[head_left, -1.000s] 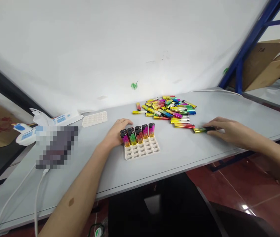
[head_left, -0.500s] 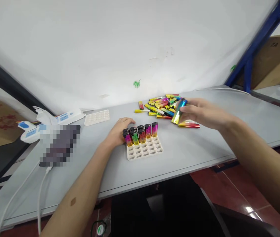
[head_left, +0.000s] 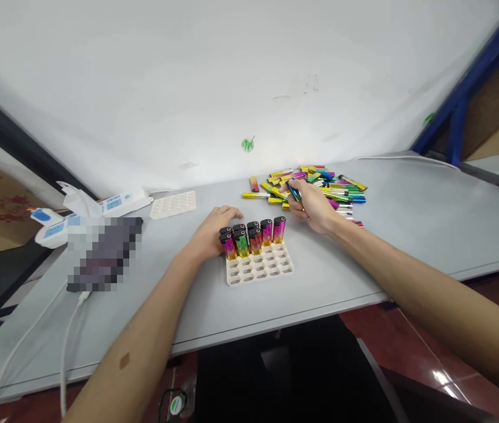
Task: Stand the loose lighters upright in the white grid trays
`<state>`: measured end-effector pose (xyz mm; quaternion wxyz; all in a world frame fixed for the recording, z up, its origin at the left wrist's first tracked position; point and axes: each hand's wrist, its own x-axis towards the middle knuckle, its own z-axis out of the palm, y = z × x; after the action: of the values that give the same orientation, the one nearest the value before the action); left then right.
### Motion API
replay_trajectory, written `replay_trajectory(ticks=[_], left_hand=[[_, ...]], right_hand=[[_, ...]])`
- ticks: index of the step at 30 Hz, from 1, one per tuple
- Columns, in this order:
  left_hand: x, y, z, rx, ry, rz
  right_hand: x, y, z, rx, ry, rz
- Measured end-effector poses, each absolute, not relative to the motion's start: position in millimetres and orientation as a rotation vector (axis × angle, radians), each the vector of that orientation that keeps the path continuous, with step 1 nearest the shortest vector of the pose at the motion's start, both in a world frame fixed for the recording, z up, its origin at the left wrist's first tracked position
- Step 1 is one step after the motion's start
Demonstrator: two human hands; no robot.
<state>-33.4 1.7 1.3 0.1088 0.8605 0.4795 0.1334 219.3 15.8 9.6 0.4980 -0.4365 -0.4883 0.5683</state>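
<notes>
A white tray (head_left: pixel 259 269) with rows of oval holes lies on the table, several metallic lighters (head_left: pixel 254 241) with black tops standing upright in its far rows. Against the tray's back left corner rests my left hand (head_left: pixel 214 232), fingers loosely stretched and its inner side hidden behind the lighters. My right hand (head_left: pixel 313 205) is closed around a blue lighter (head_left: pixel 294 192), mostly covered by the fingers, over the left part of a loose pile of lighters (head_left: pixel 346 187). The pile is yellow, green, pink, blue and silver, lying flat in a jumble.
A second white tray (head_left: pixel 174 204) lies at the back left. Farther left are a power strip (head_left: pixel 117 202) with plugs and a pixelated dark object (head_left: pixel 106 252) on a white cable (head_left: pixel 67 335). The wall (head_left: pixel 214 88) bounds the table's rear; a blue frame (head_left: pixel 456 126) stands at right.
My right hand has moved left across the pile with the blue lighter and turned it, uncovering lighters on the pile's right side. My left hand stays by the tray.
</notes>
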Motion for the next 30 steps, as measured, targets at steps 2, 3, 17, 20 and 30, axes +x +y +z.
replay_trajectory(ticks=[2, 3, 17, 20, 30], left_hand=[[-33.5, 1.3, 2.1, 2.52, 1.409, 0.394], [-33.3, 1.0, 2.5, 2.513, 1.411, 0.394], [-32.2, -0.3, 5.1, 2.485, 1.432, 0.409], [-32.7, 0.0, 4.3, 2.486, 1.436, 0.415], [-34.2, 1.2, 3.0, 2.526, 1.409, 0.429]], right_hand=[[220.6, 16.6, 6.1, -1.06, -1.186, 1.434], [220.3, 17.2, 4.5, -1.064, -1.197, 1.458], [210.8, 13.1, 4.0, -1.073, -1.207, 1.466], [210.7, 14.1, 3.5, -1.089, -1.207, 1.47], [208.3, 8.5, 7.7, -1.118, -1.294, 1.472]])
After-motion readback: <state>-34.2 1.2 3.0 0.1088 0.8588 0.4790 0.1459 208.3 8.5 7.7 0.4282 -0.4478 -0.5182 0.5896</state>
